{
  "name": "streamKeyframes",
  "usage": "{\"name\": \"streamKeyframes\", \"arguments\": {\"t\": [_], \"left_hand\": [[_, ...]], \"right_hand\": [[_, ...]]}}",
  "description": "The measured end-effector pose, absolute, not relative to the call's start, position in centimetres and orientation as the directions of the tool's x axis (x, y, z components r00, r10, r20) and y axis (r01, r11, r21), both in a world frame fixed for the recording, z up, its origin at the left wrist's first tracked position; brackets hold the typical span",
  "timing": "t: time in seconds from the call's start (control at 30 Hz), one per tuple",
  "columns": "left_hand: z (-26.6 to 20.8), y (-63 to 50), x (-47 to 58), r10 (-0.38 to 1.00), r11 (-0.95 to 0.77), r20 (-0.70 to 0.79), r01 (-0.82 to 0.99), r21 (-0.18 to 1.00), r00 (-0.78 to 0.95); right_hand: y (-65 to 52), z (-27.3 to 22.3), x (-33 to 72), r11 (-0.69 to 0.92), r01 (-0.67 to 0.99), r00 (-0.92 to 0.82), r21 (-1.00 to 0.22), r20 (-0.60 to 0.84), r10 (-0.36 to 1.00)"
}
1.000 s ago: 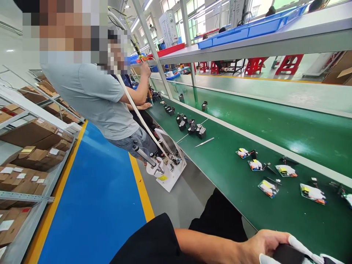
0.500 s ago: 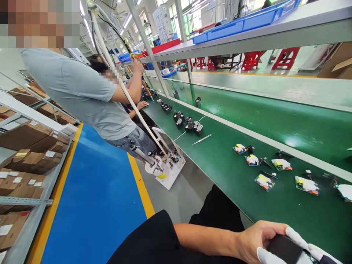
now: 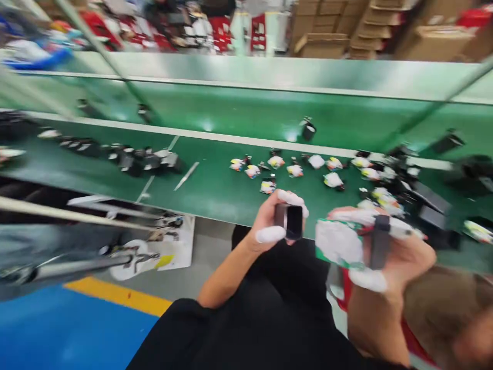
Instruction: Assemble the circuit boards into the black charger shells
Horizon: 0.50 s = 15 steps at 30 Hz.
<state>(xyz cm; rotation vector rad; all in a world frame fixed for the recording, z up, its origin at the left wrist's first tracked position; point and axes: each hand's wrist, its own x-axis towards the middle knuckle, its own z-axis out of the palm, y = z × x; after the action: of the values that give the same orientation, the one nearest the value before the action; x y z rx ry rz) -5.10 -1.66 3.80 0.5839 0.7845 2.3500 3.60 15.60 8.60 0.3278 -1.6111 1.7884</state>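
Observation:
My left hand (image 3: 262,228) grips a small black plastic housing (image 3: 295,222), its open, hollow end turned toward the right. White finger covers are on the thumb and fingertips of both hands. In my right hand (image 3: 410,254) is a green circuit board (image 3: 338,244) with a white mass over its face. A dark flat piece (image 3: 380,241) at the board's right edge sits between my right thumb and fingers. Both hands are above the bench's front edge, and a gap separates the housing from the board.
Several boards with white masses (image 3: 295,170) lie on the green bench (image 3: 208,198). Black housings (image 3: 129,160) stand left, beyond tweezers (image 3: 187,176). More black parts (image 3: 431,205) crowd the right. Another person's head (image 3: 447,308) is close at lower right. A white stand (image 3: 181,246) is at lower left.
The view has swung right and down to the bench before me. Both hands now show, with the housing and the board apart. The standing co-worker has mostly left the view.

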Motion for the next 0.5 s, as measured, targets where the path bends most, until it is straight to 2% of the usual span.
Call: {"name": "streamKeyframes", "arguments": {"t": [0.07, 0.17, 0.27, 0.5], "left_hand": [[4.8, -1.1, -5.5, 0.665, -0.664, 0.228, -0.424, 0.616, -0.711], [5.6, 0.0, -5.1, 0.678, -0.643, 0.171, -0.464, 0.609, -0.715], [6.1, 0.9, -4.2, 0.666, -0.637, 0.136, -0.465, 0.615, -0.733], [6.0, 1.6, -3.5, 0.695, -0.627, 0.171, -0.473, 0.619, -0.698]], "right_hand": [[16.5, 8.6, 4.2, 0.125, -0.722, -0.633, -0.68, 0.723, 0.277], [17.0, 8.9, 3.7, 0.19, -0.76, -0.575, -0.622, 0.779, 0.249], [17.3, 9.1, 3.6, 0.264, -0.785, -0.542, -0.56, 0.828, 0.143], [18.2, 9.1, 5.2, 0.41, -0.704, -0.592, -0.58, 0.798, 0.114]]}}
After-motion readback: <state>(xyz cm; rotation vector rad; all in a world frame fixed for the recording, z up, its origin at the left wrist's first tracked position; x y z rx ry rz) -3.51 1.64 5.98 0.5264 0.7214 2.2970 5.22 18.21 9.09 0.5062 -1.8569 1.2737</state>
